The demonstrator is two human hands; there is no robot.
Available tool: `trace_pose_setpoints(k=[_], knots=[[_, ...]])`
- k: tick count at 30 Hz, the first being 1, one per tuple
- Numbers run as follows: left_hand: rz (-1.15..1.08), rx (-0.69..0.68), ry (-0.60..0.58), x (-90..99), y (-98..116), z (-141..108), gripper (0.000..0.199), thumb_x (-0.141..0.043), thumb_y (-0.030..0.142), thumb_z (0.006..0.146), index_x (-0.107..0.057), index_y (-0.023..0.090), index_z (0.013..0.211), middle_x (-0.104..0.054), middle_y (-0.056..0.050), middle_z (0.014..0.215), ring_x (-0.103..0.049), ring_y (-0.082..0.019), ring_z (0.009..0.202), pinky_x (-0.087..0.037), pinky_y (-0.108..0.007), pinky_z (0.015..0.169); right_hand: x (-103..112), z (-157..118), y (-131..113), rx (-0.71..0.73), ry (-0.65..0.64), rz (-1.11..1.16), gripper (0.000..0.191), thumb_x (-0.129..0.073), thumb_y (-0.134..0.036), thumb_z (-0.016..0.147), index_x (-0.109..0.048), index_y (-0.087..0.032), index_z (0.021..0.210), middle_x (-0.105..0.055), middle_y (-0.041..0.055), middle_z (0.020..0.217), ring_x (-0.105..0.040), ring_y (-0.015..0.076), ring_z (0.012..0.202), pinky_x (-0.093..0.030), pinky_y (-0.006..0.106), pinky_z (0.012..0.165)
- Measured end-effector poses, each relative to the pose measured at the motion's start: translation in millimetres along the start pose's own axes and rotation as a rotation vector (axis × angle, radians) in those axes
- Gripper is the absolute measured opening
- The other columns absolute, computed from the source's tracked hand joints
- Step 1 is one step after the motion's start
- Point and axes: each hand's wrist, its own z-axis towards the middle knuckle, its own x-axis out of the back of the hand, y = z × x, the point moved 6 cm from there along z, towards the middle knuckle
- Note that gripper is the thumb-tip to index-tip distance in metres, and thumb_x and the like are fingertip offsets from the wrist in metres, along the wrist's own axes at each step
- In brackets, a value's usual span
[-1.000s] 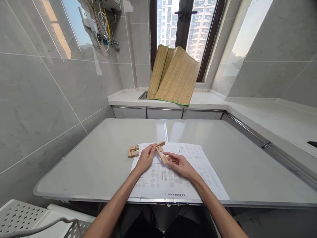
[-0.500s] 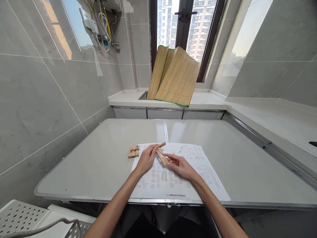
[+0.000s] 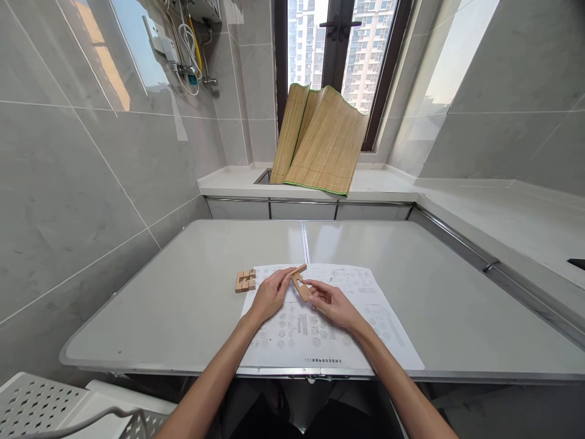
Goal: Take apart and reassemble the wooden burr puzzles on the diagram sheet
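My left hand (image 3: 271, 294) is closed on a slim wooden puzzle piece (image 3: 299, 268), whose end sticks out past the fingertips to the upper right. A second, notched wooden puzzle piece (image 3: 301, 290) slants down from it, and my right hand (image 3: 329, 301) pinches its lower end between thumb and fingers. The two pieces meet near my left fingertips; whether they interlock I cannot tell. Beneath both hands lies a white printed sheet (image 3: 320, 344) with rows of small diagrams. Left of my left hand, several more notched wooden pieces (image 3: 245, 281) sit side by side at the sheet's edge.
The pale folding table (image 3: 183, 305) has a seam down its middle. Behind it runs a white counter (image 3: 228, 182) with a folded bamboo mat (image 3: 326, 146) leaning by the window. A white perforated stool or chair (image 3: 41, 405) stands at the lower left.
The notched piece has tipped slightly, its lower end a little higher and nearer my right fingers. Both hands keep nearly the same place, and the view has shifted a touch.
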Motion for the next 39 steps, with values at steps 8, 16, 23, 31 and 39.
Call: trace_pose_setpoints(k=[8,16,23,31,39], knots=[[0.020,-0.040,-0.046,-2.5,-1,-2,0.042,-0.035,0.036,0.111,-0.057,0.033,0.147,-0.069,-0.002,0.139,-0.066,-0.022,0.123,-0.052,-0.038,0.105,5,-1,-4,-0.008,0.051,-0.013,0.046,-0.067,-0.045,0.096,-0.066,-0.026,0.138,-0.068,0.0038,0.100,-0.061,0.0218,0.092,-0.048,0.038,0.089],[-0.003,-0.071,-0.057,-6.4,0,-3,0.043,-0.037,0.036,0.111,-0.053,0.033,0.151,-0.068,-0.005,0.140,-0.067,-0.022,0.122,-0.053,-0.038,0.104,6,2,2,0.002,0.105,0.055,0.045,-0.068,-0.049,0.094,-0.059,-0.023,0.130,-0.065,0.0040,0.097,-0.063,0.0198,0.085,-0.050,0.034,0.078],[0.025,-0.097,-0.133,-8.7,6,-6,0.044,-0.037,0.037,0.111,-0.053,0.034,0.152,-0.071,-0.005,0.134,-0.068,-0.023,0.115,-0.053,-0.039,0.101,6,2,2,-0.010,0.130,0.086,0.040,-0.075,-0.053,0.089,-0.057,-0.023,0.107,-0.062,-0.0006,0.083,-0.057,0.0162,0.071,-0.047,0.032,0.070],[0.123,-0.128,-0.161,-18.9,8,-10,0.042,-0.040,0.035,0.110,-0.057,0.033,0.148,-0.075,-0.005,0.127,-0.070,-0.023,0.100,-0.053,-0.037,0.090,5,3,5,-0.036,0.145,0.096,0.043,-0.073,-0.060,0.088,-0.052,-0.025,0.100,-0.060,-0.0030,0.078,-0.053,0.0148,0.067,-0.046,0.031,0.069],[0.137,-0.127,-0.117,-18.0,9,-12,0.039,-0.050,0.032,0.106,-0.062,0.031,0.143,-0.078,-0.005,0.112,-0.069,-0.020,0.080,-0.054,-0.033,0.080,10,2,8,-0.045,0.199,0.086,0.045,-0.075,-0.062,0.085,-0.053,-0.025,0.098,-0.053,-0.0060,0.070,-0.052,0.0158,0.064,-0.045,0.031,0.066]])
